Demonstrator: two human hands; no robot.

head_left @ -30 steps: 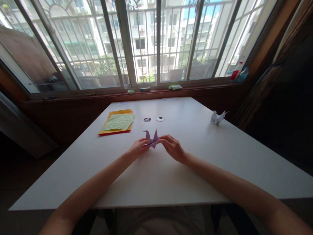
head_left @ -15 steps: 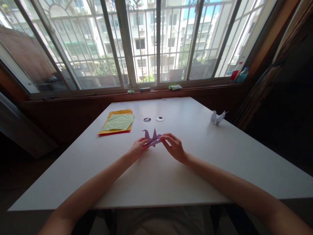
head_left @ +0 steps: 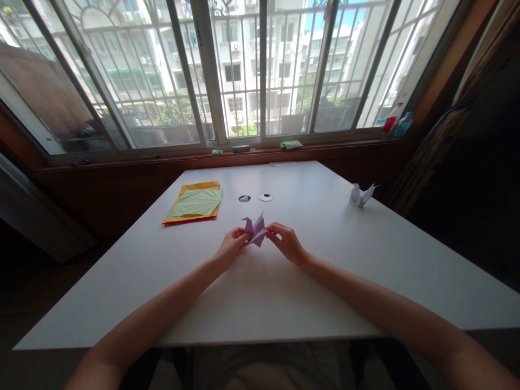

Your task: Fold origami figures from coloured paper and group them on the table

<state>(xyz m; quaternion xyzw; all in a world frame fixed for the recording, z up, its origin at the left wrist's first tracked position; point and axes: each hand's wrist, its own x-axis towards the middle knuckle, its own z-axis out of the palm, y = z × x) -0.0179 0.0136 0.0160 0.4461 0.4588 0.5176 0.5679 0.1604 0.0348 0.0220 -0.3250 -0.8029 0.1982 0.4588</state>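
Both hands' fingertips hide the purple paper crane's (head_left: 255,230) wing tips; its folds are too small to tell.

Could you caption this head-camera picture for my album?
Two hands, left hand and right hand, pinch a purple folded-paper bird above a white table.

— What's on the white worktop (head_left: 284,292)?
— A stack of coloured paper sheets (head_left: 195,204) near the far left corner, a white paper crane (head_left: 360,195) by the right edge, two round holes (head_left: 255,197) mid-far.
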